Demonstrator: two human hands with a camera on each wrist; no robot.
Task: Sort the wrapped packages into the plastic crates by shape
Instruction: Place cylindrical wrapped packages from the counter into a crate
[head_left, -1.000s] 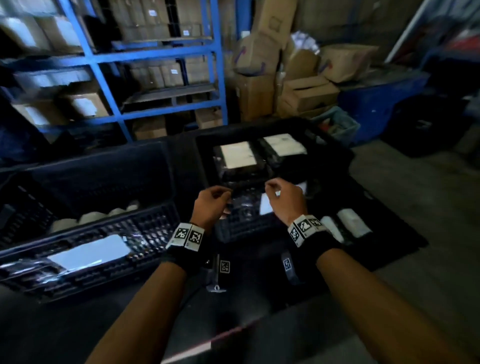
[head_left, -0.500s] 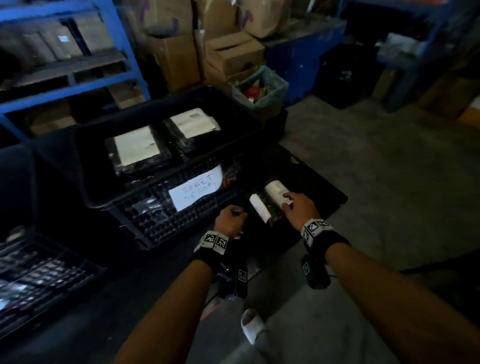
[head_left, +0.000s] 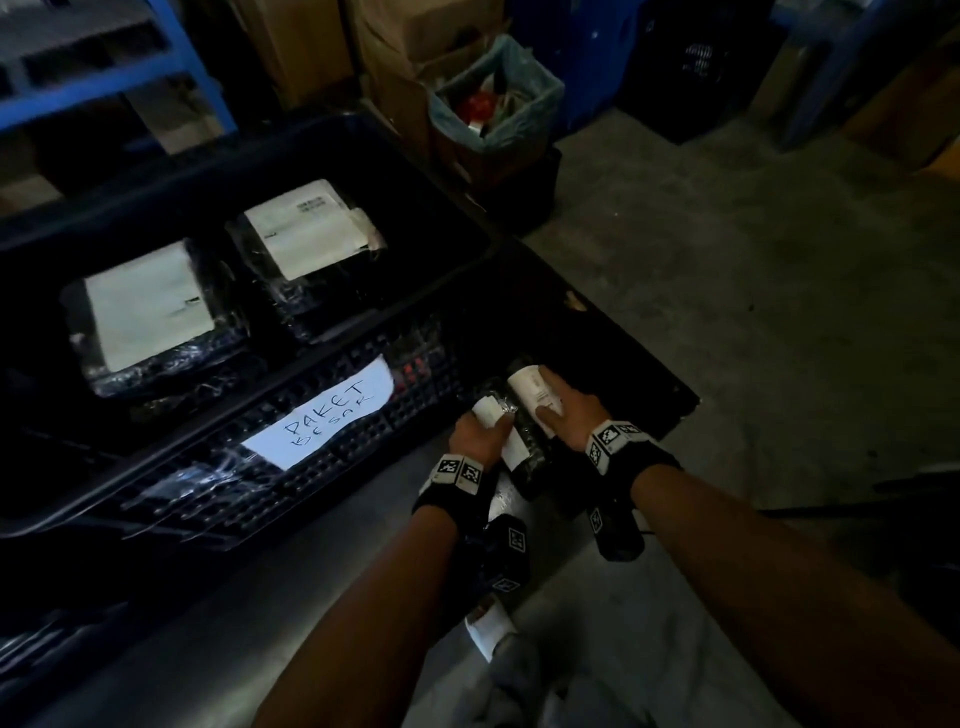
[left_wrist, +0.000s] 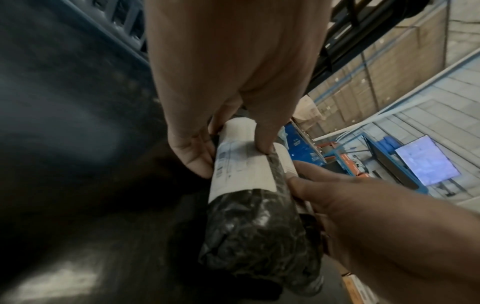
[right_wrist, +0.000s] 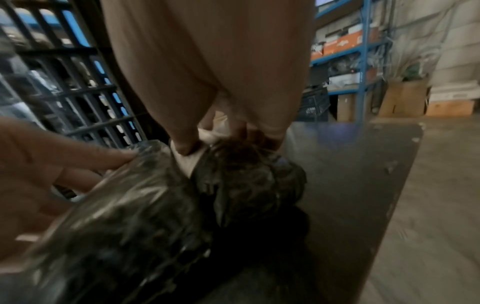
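Beside the "PAKET BESAR" crate (head_left: 322, 431), your left hand (head_left: 480, 434) and right hand (head_left: 569, 415) each grasp a cylindrical wrapped package (head_left: 535, 397), likely gathering rolls for one crate.

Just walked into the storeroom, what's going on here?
A person is sorting wrapped packages. Each hand grips one black-wrapped roll with a white label: the left hand holds one roll, the right hand the other, low beside the black crate labelled "PAKET BESAR", which already holds two flat packages.

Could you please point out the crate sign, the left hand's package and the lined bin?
Crate sign (head_left: 318, 413), head view, paper's middle.
Left hand's (head_left: 475, 435) package (left_wrist: 241, 164), left wrist view, white label.
Lined bin (head_left: 545, 88), head view, liner's rim.
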